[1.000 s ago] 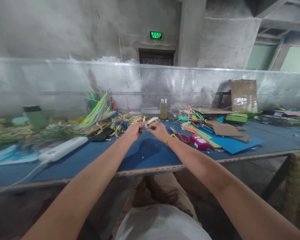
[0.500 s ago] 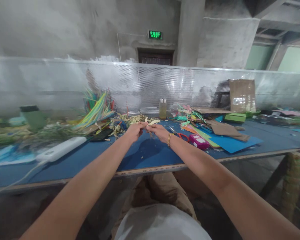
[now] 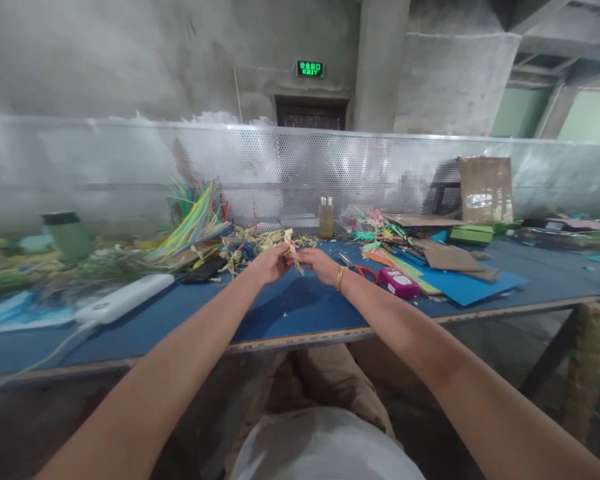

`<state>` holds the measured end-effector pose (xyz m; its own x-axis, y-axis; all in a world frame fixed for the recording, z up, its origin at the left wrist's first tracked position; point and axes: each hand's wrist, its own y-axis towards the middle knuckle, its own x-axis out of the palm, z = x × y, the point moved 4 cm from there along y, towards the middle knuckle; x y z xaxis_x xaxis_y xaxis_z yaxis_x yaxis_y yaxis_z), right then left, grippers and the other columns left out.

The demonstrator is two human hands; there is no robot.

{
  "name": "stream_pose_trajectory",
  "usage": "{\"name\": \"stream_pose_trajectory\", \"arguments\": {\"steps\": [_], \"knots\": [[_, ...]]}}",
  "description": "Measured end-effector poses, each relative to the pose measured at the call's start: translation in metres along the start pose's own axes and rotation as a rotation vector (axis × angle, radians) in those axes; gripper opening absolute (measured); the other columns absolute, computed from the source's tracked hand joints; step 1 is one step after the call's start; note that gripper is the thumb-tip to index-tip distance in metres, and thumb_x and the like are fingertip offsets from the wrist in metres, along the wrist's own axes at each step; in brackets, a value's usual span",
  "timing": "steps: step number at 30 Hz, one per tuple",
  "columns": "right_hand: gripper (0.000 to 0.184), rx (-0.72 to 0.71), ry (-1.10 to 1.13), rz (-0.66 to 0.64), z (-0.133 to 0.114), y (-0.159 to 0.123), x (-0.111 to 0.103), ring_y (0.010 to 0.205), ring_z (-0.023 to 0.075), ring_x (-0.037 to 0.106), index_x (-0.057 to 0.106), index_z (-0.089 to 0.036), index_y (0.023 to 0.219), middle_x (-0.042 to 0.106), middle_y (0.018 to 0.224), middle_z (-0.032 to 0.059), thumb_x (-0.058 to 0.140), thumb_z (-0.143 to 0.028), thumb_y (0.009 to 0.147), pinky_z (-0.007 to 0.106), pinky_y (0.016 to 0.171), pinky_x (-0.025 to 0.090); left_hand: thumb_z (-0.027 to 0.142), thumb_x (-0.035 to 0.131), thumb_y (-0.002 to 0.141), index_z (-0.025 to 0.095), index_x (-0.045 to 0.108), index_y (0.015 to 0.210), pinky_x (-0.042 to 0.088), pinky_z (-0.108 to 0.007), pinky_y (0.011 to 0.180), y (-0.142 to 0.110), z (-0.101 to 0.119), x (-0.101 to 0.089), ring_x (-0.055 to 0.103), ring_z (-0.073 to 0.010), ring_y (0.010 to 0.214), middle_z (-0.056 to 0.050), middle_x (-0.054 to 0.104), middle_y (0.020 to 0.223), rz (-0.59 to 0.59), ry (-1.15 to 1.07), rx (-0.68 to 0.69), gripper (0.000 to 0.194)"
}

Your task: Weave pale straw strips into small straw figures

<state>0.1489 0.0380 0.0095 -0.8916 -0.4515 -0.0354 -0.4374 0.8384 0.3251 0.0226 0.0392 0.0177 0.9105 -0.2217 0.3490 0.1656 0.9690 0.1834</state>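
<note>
Pale, straw-coloured strips (image 3: 290,239) stick up between my fingers, and some ends hang below; whether they are dried husk or paper I cannot tell. My left hand (image 3: 273,263) is closed on them from the left. From the right, the fingers of my right hand (image 3: 320,264) pinch the same strips, close against the left fingertips. Both hands are above the blue tabletop (image 3: 285,303). Just behind them lies a heap of similar pale strips (image 3: 240,247). Orange-handled scissors (image 3: 367,272) rest to the right of my right hand.
A bottle of yellowish liquid (image 3: 326,219) stands behind my hands. Rightward lie a magenta box (image 3: 399,283), blue sheets (image 3: 480,287) and cardboard pieces (image 3: 450,257). At left are a white power strip (image 3: 125,298), a green bottle (image 3: 69,238) and bundled coloured stems (image 3: 195,217).
The pale strips now stand upright above my fingers; before, they spread out to the right. My left hand has turned slightly, and both hands stay together in nearly the same place.
</note>
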Motion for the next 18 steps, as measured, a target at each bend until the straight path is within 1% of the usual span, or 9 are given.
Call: {"name": "stream_pose_trajectory", "arguments": {"steps": [3, 5, 8, 12, 15, 18], "knots": [[0.029, 0.058, 0.091, -0.049, -0.0014, -0.0019, 0.0039, 0.07, 0.013, 0.055, 0.068, -0.015, 0.072, 0.067, 0.071, 0.0049, 0.062, -0.043, 0.076, 0.024, 0.062, 0.036, 0.018, 0.064, 0.076, 0.018, 0.063, 0.079, 0.044, -0.024, 0.051, -0.0052, -0.0001, 0.0043, 0.046, -0.0093, 0.046, 0.003, 0.051, 0.055, -0.071, -0.079, -0.066, 0.003], [0.028, 0.079, 0.145, -0.066, -0.0014, -0.0033, 0.0059, 0.068, 0.0126, 0.055, 0.066, -0.015, 0.071, 0.066, 0.07, 0.0048, 0.061, -0.042, 0.079, 0.024, 0.063, 0.036, 0.017, 0.065, 0.076, 0.018, 0.063, 0.079, 0.045, -0.024, 0.051, -0.0073, 0.0009, 0.0051, 0.046, -0.0092, 0.047, 0.002, 0.051, 0.056, -0.078, -0.073, -0.073, 0.004], [0.026, 0.074, 0.186, -0.066, -0.0023, -0.0052, 0.0072, 0.064, 0.0109, 0.052, 0.065, -0.016, 0.072, 0.064, 0.068, 0.0024, 0.066, -0.042, 0.077, 0.024, 0.062, 0.036, 0.017, 0.065, 0.075, 0.018, 0.063, 0.078, 0.044, -0.023, 0.05, -0.0081, 0.0021, 0.0057, 0.045, -0.0091, 0.046, 0.004, 0.048, 0.054, -0.088, -0.069, -0.067, 0.004], [0.031, 0.083, 0.204, -0.082, -0.0037, -0.0066, 0.0076, 0.064, 0.0106, 0.052, 0.067, -0.016, 0.074, 0.063, 0.067, 0.0019, 0.071, -0.046, 0.074, 0.023, 0.062, 0.036, 0.014, 0.065, 0.073, 0.016, 0.063, 0.08, 0.043, -0.021, 0.051, -0.0078, 0.0017, 0.0082, 0.045, -0.0085, 0.046, 0.005, 0.042, 0.051, -0.184, -0.097, -0.092, 0.007], [0.034, 0.07, 0.209, -0.102, -0.0035, -0.0059, 0.0071, 0.064, 0.0107, 0.053, 0.069, -0.017, 0.074, 0.064, 0.068, 0.0022, 0.072, -0.05, 0.072, 0.024, 0.062, 0.036, 0.011, 0.064, 0.071, 0.015, 0.063, 0.08, 0.043, -0.02, 0.052, -0.0084, 0.0025, 0.0097, 0.045, -0.0084, 0.047, 0.006, 0.041, 0.051, -0.245, -0.11, -0.094, 0.01], [0.035, 0.026, 0.19, -0.099, -0.0018, -0.0042, 0.0059, 0.064, 0.0099, 0.052, 0.071, -0.018, 0.076, 0.065, 0.069, 0.0019, 0.076, -0.051, 0.067, 0.024, 0.063, 0.036, 0.01, 0.064, 0.07, 0.015, 0.062, 0.076, 0.045, -0.022, 0.056, -0.0093, 0.0033, 0.011, 0.047, -0.0093, 0.049, 0.005, 0.043, 0.051, -0.269, -0.106, -0.087, 0.008]]}}
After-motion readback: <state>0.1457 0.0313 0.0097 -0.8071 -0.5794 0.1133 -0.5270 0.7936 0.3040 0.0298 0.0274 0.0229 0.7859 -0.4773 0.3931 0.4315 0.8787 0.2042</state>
